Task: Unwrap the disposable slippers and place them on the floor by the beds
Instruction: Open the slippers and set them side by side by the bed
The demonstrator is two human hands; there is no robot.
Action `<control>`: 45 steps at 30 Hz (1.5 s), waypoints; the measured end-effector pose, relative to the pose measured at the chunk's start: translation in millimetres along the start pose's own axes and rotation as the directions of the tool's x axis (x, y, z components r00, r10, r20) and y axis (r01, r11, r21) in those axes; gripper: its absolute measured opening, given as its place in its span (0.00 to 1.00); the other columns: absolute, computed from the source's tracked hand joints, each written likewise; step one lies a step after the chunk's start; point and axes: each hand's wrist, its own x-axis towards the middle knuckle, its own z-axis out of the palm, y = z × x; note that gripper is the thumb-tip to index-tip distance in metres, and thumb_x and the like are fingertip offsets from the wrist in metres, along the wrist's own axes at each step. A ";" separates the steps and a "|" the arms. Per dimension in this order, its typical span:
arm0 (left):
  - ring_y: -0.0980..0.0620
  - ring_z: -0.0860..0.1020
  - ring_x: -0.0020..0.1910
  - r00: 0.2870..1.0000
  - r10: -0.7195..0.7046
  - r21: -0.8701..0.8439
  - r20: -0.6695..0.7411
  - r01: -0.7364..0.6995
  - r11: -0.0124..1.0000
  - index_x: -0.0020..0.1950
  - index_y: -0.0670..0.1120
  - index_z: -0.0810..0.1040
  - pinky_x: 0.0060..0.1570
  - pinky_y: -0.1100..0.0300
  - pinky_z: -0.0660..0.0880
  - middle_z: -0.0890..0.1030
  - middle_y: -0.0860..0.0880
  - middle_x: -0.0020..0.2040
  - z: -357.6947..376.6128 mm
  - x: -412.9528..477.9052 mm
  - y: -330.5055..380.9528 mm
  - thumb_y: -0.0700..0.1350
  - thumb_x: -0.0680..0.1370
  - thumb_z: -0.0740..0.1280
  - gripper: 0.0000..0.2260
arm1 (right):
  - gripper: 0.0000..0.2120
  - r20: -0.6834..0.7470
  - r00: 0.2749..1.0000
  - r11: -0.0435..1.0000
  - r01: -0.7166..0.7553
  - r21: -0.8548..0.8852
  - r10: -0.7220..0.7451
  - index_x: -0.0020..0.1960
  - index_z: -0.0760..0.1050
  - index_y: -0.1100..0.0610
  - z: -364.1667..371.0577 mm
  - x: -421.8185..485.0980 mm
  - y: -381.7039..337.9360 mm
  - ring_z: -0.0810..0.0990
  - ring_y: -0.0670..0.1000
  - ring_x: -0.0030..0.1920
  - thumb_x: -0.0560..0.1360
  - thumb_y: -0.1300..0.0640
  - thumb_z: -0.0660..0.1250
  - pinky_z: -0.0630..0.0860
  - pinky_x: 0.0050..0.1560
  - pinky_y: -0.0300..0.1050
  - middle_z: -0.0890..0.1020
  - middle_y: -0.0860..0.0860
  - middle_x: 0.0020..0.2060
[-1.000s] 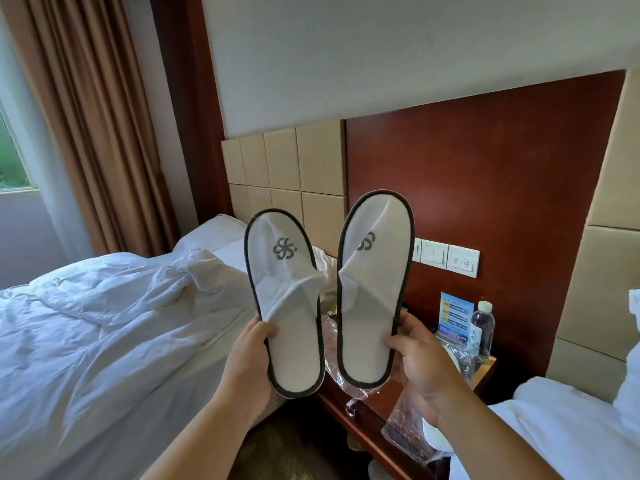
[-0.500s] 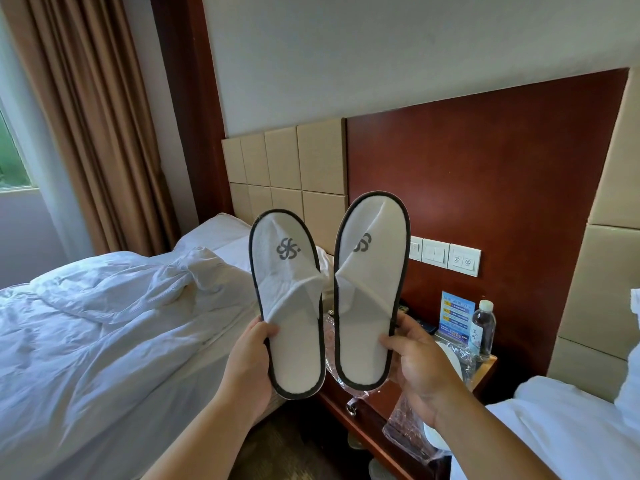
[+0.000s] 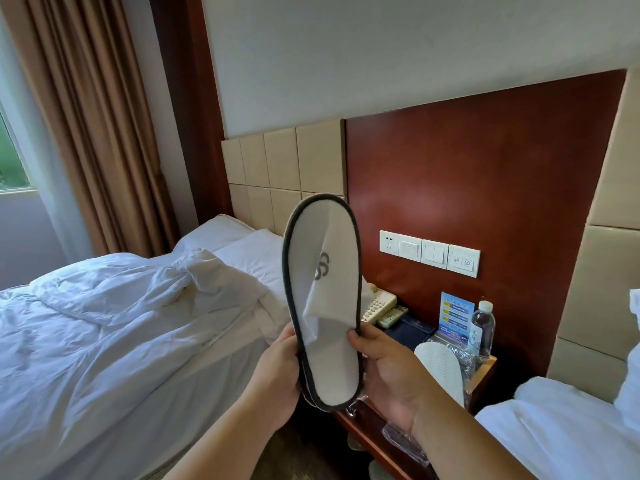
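Observation:
Two white disposable slippers (image 3: 327, 320) with dark edging are stacked one behind the other and held upright in front of me, toes up. Only the front slipper shows fully, with its grey logo and loose strap; the rear one peeks out at the heel. My left hand (image 3: 277, 379) grips the left edge near the heel. My right hand (image 3: 388, 372) grips the right edge, thumb on the front. Another white slipper sole (image 3: 441, 370) lies in clear plastic wrapping (image 3: 464, 355) on the nightstand.
An unmade white bed (image 3: 114, 334) lies on the left, a second bed (image 3: 554, 434) at lower right. Between them a wooden nightstand (image 3: 485, 368) carries a phone (image 3: 379, 304), a remote, a blue card and a water bottle (image 3: 482, 327). A strip of dark floor (image 3: 294, 455) shows below.
The two slippers were held side by side, one in each hand; now they are brought together into one stack gripped by both hands. The view has shifted slightly.

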 end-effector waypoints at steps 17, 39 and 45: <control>0.48 0.84 0.50 0.961 0.269 0.206 -0.071 -0.249 0.946 0.59 0.49 0.78 0.46 0.51 0.81 0.86 0.49 0.51 -0.8 -4.3 4.7 0.51 0.73 0.71 0.16 | 0.15 -0.295 0.943 0.987 0.161 0.000 -0.154 0.55 0.83 0.52 -5.3 5.7 1.3 0.86 0.54 0.46 0.74 0.67 0.69 0.82 0.37 0.46 0.86 0.53 0.49; 0.49 0.84 0.47 0.957 0.233 0.067 -0.174 -0.224 0.972 0.62 0.47 0.73 0.42 0.53 0.80 0.84 0.46 0.52 -13.1 0.6 15.8 0.42 0.81 0.63 0.10 | 0.18 -0.359 0.921 0.984 0.174 0.030 -0.152 0.43 0.86 0.51 -18.0 9.2 -0.6 0.84 0.51 0.45 0.71 0.73 0.67 0.80 0.33 0.41 0.87 0.47 0.45; 0.49 0.84 0.48 0.962 0.216 0.058 -0.165 -0.209 0.976 0.62 0.48 0.74 0.45 0.50 0.80 0.85 0.47 0.51 -15.0 0.4 15.7 0.44 0.81 0.64 0.10 | 0.18 -0.360 0.921 0.986 0.167 0.027 -0.146 0.45 0.86 0.50 -21.4 11.1 1.6 0.81 0.55 0.51 0.71 0.72 0.67 0.80 0.33 0.41 0.86 0.47 0.46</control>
